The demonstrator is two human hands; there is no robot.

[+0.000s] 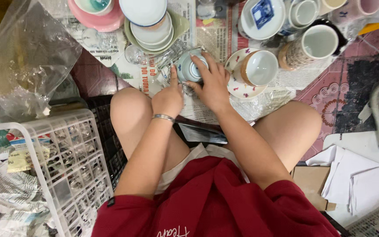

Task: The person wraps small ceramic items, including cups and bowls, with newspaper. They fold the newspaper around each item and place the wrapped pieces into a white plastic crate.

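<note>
Seated beside a white plastic basket [73,166], I steady a small blue-and-white bowl [190,69] over the newspaper [207,37] with my left hand [168,98] (fingers pressed on its edge), my right hand [213,83] cupped around it, gripping gently and clear of the teacup [259,68].

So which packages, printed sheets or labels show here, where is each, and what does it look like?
Printed newspaper sheets: spread flat under the crockery, grey print with red and green patches.
Clear crumpled plastic bag: upper left, transparent.
Small yellowish paper label: inside the white plastic basket, lower left, rectangular.
Brown cardboard box: lower right, beside white paper sheets.
Left hand and right hand hold a small blue-and-white ceramic cup in clear wrap.
</note>
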